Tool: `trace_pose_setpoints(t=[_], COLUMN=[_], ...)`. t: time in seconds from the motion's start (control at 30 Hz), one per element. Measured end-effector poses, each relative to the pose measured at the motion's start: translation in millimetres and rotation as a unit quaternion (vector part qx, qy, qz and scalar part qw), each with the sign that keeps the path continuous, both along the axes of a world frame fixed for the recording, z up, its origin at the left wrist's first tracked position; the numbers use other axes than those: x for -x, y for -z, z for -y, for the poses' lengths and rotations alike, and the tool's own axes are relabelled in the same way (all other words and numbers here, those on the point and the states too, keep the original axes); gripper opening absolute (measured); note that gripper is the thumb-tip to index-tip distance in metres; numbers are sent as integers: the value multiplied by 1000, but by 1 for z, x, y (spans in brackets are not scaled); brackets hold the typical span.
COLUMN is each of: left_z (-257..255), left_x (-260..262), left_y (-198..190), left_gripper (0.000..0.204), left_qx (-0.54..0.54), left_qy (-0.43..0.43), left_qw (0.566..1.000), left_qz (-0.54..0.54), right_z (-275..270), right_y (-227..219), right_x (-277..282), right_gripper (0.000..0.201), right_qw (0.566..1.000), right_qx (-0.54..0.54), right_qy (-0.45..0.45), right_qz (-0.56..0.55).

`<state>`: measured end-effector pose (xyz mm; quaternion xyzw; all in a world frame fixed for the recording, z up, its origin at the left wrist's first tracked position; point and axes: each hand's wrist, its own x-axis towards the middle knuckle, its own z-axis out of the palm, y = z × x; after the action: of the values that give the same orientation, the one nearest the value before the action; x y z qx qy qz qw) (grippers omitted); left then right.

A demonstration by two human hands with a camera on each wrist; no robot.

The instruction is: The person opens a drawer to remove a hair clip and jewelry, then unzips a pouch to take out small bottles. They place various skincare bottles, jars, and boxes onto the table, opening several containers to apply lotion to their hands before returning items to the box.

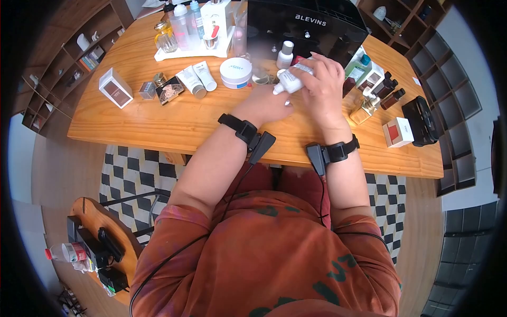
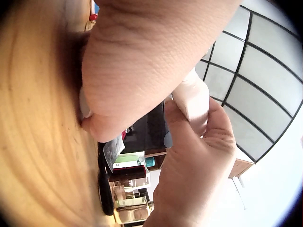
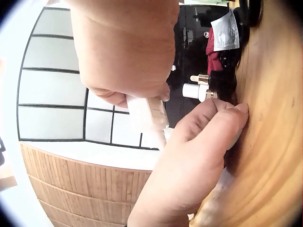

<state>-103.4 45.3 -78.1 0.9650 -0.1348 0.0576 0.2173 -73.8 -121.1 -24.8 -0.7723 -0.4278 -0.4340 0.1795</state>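
A white squeeze bottle (image 1: 291,82) is tilted, its narrow nozzle pointing down at the back of the left hand (image 1: 265,106). The right hand (image 1: 323,90) grips that bottle from above; in the left wrist view the right hand (image 2: 196,161) pinches the bottle (image 2: 193,97) between thumb and fingers. Low over the wood, the left hand (image 3: 189,161) has curled fingers in the right wrist view. A small white piece (image 2: 84,103), apparently a cap, shows at its thumb in the left wrist view. Whether nozzle and skin touch, I cannot tell.
Behind the hands stand a black cabinet (image 1: 306,31) and a white bottle (image 1: 285,55). A round white jar (image 1: 236,73), tubes (image 1: 204,75) and a white tray (image 1: 193,53) of bottles are left. Small bottles, a red-and-white box (image 1: 397,132) and a black case (image 1: 420,120) stand right.
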Motion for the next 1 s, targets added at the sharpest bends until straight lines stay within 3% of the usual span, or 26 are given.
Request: trace_pose_setpoints(t=[0.17,0.33,0.43,0.5,0.57,0.63,0.7,0.8,0.83,0.9,1.0], left_z=[-1,2,4,4,4,4,4,5,7,8,6], left_x=[-4,3,5,6,7,7,6,7,8,10,7], left_y=[5,0,-9,-12,-11,-8,-7,-8,-9,-12,-15], left_gripper=[39,32,28,27,25,25,25,23,23,23,23], left_qx=[10,15,11,16,22,51,57,75,86,102,124], left_qy=[6,-12,-27,-29,-30,-31,-26,-25,-29,-35,-48], left_qw=[1000,997,998,998,997,992,990,983,977,971,962], left_qz=[1,70,56,60,63,108,123,166,194,215,238], right_z=[0,4,7,7,7,8,7,5,5,6,8], right_y=[0,4,11,13,15,15,14,15,15,16,21], right_x=[1,-4,-10,-11,-13,-14,-14,-11,-11,-13,-19], right_gripper=[41,37,40,34,33,32,32,34,34,35,37], right_qw=[1000,999,996,978,969,959,909,877,877,820,793], right_qx=[-3,-26,-50,-109,-120,-131,-182,-234,-234,-268,-289], right_qy=[8,16,11,-29,-39,-48,-107,-147,-147,-129,-133], right_qz=[-12,-26,-67,-175,-211,-246,-359,-394,-394,-490,-519])
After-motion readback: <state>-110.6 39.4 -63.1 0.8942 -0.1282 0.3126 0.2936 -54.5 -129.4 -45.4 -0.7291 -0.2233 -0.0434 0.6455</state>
